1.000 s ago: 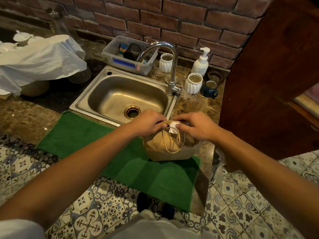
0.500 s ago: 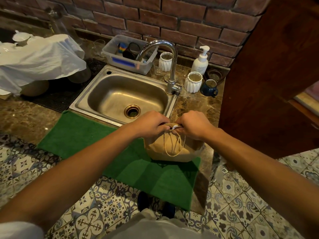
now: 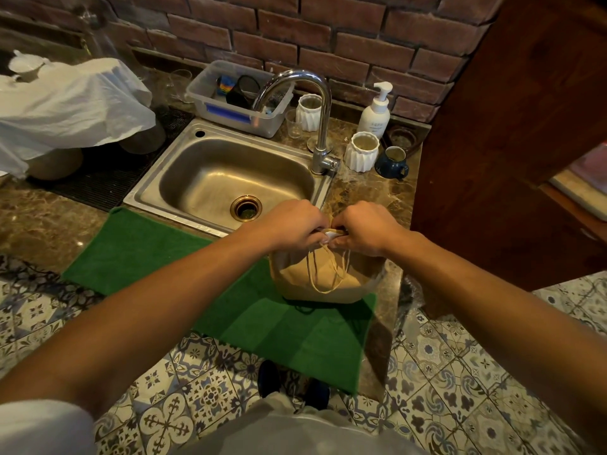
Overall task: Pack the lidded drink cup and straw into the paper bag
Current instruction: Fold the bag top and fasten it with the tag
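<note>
Both hands, left hand (image 3: 292, 224) and right hand (image 3: 359, 229), pinch the paper bag (image 3: 323, 279) top shut; thin, crushable paper, so lift by the twine handles (image 3: 328, 274).

Matt brown paper bag (image 3: 323, 284) on a fuzzy green cloth mat (image 3: 184, 257); glossy steel sink (image 3: 230, 172), polished stone counter (image 3: 368, 195), rough brick wall (image 3: 328, 31)

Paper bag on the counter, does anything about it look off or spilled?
Nothing spilled. The paper bag stands upright on the green mat, both hands pinching its top shut. Only oddity: the mat overhangs the counter edge.
</note>
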The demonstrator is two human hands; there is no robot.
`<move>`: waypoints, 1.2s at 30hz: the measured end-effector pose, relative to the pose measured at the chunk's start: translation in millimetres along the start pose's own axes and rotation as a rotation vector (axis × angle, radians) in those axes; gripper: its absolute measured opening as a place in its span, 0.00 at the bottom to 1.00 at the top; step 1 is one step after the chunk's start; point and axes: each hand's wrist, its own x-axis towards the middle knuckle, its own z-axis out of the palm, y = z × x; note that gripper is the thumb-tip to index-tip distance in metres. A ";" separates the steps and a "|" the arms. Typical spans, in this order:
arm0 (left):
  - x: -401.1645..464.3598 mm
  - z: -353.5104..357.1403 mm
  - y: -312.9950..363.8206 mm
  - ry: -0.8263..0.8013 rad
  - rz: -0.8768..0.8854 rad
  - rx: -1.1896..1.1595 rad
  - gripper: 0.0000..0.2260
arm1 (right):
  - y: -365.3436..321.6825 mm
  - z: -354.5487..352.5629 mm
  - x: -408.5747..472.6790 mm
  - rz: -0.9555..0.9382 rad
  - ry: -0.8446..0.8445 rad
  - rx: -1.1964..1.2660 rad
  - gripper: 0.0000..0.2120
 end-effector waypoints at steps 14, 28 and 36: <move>19.3 5.5 -3.2 -0.117 -0.082 -0.065 0.12 | 5.5 -5.2 3.3 0.016 -0.038 0.080 0.16; 16.2 3.4 -8.4 -0.152 -0.051 -0.123 0.15 | 18.8 -0.2 -13.3 -0.045 0.002 0.263 0.22; 8.8 9.6 -9.5 -0.130 -0.071 -0.232 0.20 | 22.7 -0.1 -24.3 0.002 0.003 0.316 0.14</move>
